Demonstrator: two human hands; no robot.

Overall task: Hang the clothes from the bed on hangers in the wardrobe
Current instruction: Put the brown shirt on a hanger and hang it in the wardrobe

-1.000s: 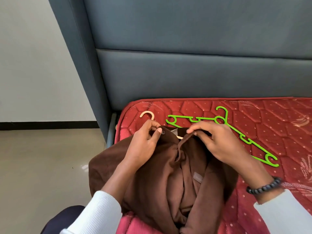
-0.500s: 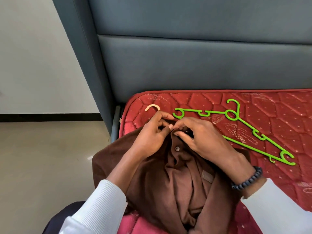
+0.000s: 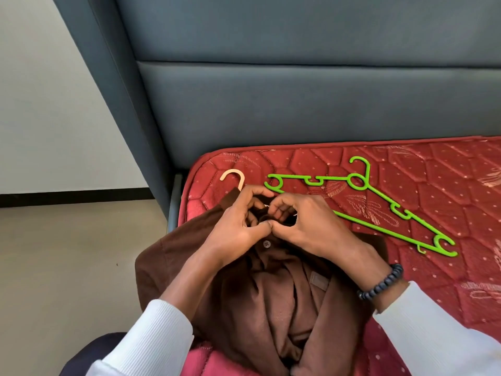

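A brown button-up shirt [image 3: 257, 299] lies on the near corner of the red mattress [image 3: 423, 191], partly hanging over its left edge. A cream hanger sits inside it; only its hook [image 3: 233, 177] sticks out past the collar. My left hand [image 3: 238, 223] and my right hand [image 3: 311, 226] meet at the collar, both pinching the shirt's top placket just above a visible button [image 3: 267, 243]. A green plastic hanger [image 3: 363, 202] rests flat on the mattress to the right of my hands, untouched.
A grey padded headboard [image 3: 298, 104] rises behind the mattress. At the left are a beige floor [image 3: 67, 267] and a white wall with a black skirting. The wardrobe is out of view.
My two hands have come together at the collar, thumbs now touching above the button. The view has shifted so the mattress and hangers appear further right.
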